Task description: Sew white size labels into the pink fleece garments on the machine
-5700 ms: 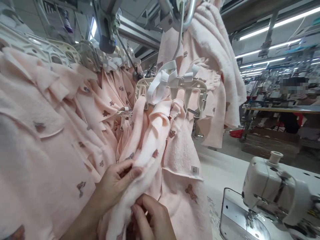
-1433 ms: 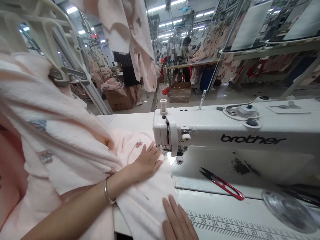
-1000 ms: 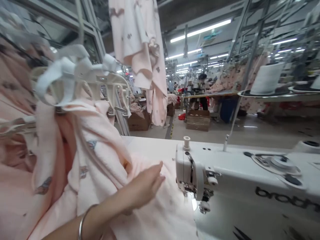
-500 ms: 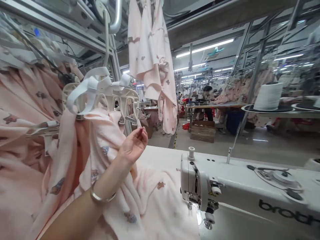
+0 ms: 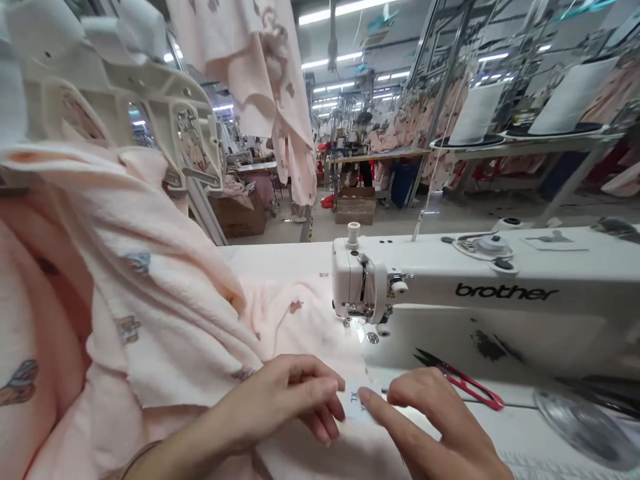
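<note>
Over the left edge of the tabletop [image 5: 287, 257], a pink garment [image 5: 170, 340] is draped, seemingly soft and limp, its folds slanting down rightward. Toward the near edge, the left hand [image 5: 293, 397] is half-curled and the right hand [image 5: 440, 420] is angled inward, with a white label [image 5: 353, 408] between them; whether it is pinched cannot be told. Probably light and flexible, it is best taken by its edges; its lettering runs nearward, its long axis partly covered.

Thread cones [image 5: 479, 115]: two, white, stood on black discs [image 5: 442, 143]
Red snips [image 5: 447, 371]: laid flat
Cardboard box [image 5: 356, 207]: set on floor [image 5: 324, 232] near far table [image 5: 383, 156]
Blue object [image 5: 403, 185]: blurred, perhaps a bin
</note>
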`<state>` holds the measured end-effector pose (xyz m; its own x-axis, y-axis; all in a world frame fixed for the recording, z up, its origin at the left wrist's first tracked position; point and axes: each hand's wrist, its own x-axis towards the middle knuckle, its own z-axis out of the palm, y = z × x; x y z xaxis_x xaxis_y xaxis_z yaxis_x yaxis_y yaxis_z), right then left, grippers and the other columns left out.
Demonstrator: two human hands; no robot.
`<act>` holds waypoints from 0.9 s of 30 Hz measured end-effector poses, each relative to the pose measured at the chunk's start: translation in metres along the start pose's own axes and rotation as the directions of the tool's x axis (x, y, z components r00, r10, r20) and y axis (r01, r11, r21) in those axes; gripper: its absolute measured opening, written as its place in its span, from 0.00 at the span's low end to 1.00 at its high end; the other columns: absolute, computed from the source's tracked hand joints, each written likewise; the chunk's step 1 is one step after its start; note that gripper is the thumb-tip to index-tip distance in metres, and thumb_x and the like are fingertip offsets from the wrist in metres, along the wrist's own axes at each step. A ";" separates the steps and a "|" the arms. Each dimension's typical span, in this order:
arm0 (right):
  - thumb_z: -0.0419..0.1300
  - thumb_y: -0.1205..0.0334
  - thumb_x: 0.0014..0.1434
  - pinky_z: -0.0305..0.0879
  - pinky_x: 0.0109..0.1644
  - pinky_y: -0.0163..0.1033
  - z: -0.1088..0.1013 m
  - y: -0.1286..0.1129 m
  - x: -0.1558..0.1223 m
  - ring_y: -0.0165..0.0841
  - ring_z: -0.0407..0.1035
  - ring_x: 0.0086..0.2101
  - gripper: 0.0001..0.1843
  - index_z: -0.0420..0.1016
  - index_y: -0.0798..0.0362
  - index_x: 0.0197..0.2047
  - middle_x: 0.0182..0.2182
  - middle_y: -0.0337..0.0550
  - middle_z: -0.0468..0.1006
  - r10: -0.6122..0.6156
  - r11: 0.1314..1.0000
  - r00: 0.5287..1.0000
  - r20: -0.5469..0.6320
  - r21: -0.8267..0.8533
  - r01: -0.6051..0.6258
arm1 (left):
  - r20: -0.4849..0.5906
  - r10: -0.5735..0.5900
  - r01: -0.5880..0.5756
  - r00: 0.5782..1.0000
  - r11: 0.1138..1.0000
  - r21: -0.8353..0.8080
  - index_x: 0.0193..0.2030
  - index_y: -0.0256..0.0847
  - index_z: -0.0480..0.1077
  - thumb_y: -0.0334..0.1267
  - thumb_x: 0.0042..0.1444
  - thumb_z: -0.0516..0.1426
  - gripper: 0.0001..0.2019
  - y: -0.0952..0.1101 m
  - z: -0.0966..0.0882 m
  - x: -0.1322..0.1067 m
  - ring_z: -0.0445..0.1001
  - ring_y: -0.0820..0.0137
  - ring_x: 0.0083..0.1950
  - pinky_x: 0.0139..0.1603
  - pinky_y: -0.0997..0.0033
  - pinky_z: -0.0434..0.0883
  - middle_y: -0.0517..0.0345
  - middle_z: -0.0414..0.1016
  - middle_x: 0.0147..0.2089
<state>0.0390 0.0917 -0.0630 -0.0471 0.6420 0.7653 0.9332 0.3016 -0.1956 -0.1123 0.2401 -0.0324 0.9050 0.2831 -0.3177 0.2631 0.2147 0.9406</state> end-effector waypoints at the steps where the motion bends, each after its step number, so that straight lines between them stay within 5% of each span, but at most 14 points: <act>1: 0.50 0.71 0.64 0.60 0.38 0.43 0.001 -0.001 -0.001 0.35 0.63 0.35 0.16 0.69 0.55 0.53 0.34 0.48 0.66 0.002 1.000 1.000 0.001 0.009 -0.002 | 0.047 -0.092 0.098 0.995 0.984 -0.150 0.37 0.33 0.70 0.47 0.54 0.60 0.16 -0.002 -0.001 0.002 0.74 0.74 0.30 0.32 0.78 0.71 0.52 0.74 0.31; 3: 0.49 0.73 0.63 0.61 0.40 0.42 0.006 -0.003 -0.002 0.35 0.63 0.37 0.18 0.69 0.53 0.54 0.36 0.48 0.66 0.052 0.998 0.999 -0.009 0.042 -0.051 | 0.036 -0.126 0.130 0.991 0.944 -0.303 0.33 0.32 0.68 0.47 0.51 0.63 0.17 -0.008 0.000 0.007 0.73 0.76 0.26 0.28 0.82 0.68 0.54 0.73 0.26; 6: 0.49 0.72 0.64 0.64 0.43 0.35 0.014 -0.007 -0.003 0.31 0.65 0.41 0.20 0.66 0.47 0.57 0.42 0.46 0.67 0.314 0.933 0.949 0.008 0.184 -0.310 | -0.140 -0.028 -0.010 0.990 0.964 -0.268 0.32 0.31 0.69 0.44 0.49 0.65 0.16 -0.015 0.003 0.012 0.72 0.77 0.24 0.26 0.83 0.67 0.56 0.73 0.23; 9: 0.52 0.59 0.65 0.66 0.41 0.31 0.016 -0.010 0.001 0.28 0.68 0.39 0.15 0.64 0.44 0.55 0.41 0.41 0.71 0.640 0.584 0.729 0.244 0.463 -0.667 | -0.247 0.079 -0.106 0.966 0.990 -0.098 0.32 0.31 0.69 0.45 0.51 0.64 0.16 -0.015 0.006 0.011 0.72 0.75 0.25 0.29 0.79 0.70 0.54 0.74 0.24; 11: 0.54 0.50 0.63 0.65 0.38 0.30 0.015 -0.012 0.006 0.28 0.68 0.34 0.12 0.69 0.47 0.45 0.35 0.38 0.72 0.707 0.286 0.563 0.428 0.555 -0.781 | -0.266 0.113 -0.124 0.957 0.992 -0.026 0.32 0.32 0.69 0.45 0.52 0.63 0.15 -0.015 0.009 0.010 0.73 0.74 0.27 0.31 0.78 0.71 0.55 0.73 0.25; 13: 0.56 0.47 0.61 0.62 0.35 0.30 0.013 -0.015 0.011 0.27 0.65 0.30 0.15 0.69 0.50 0.34 0.29 0.36 0.70 0.715 0.134 0.475 0.513 0.566 -0.813 | -0.265 0.128 -0.131 0.956 0.991 0.008 0.32 0.32 0.69 0.45 0.52 0.62 0.15 -0.015 0.010 0.008 0.73 0.73 0.29 0.32 0.76 0.71 0.56 0.72 0.26; 17: 0.59 0.46 0.59 0.58 0.34 0.30 0.014 -0.016 0.016 0.26 0.63 0.28 0.17 0.69 0.52 0.30 0.24 0.34 0.67 0.743 0.107 0.445 0.501 0.567 -0.817 | -0.221 0.136 -0.129 0.966 0.991 0.045 0.35 0.33 0.70 0.44 0.53 0.61 0.14 -0.014 0.010 0.007 0.72 0.73 0.33 0.36 0.75 0.72 0.55 0.73 0.30; 27: 0.56 0.47 0.61 0.59 0.34 0.31 0.021 -0.014 0.011 0.27 0.64 0.28 0.17 0.67 0.52 0.30 0.24 0.34 0.67 0.753 0.173 0.465 0.465 0.543 -0.822 | -0.198 0.033 -0.040 0.980 0.999 -0.029 0.33 0.31 0.68 0.45 0.51 0.63 0.16 -0.021 0.008 0.018 0.71 0.76 0.26 0.30 0.79 0.70 0.57 0.72 0.25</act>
<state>0.0175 0.1091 -0.0647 0.5151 0.8537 -0.0764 0.0066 -0.0931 -0.9956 -0.0984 0.2328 -0.0573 0.8289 0.4699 -0.3036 0.2170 0.2301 0.9487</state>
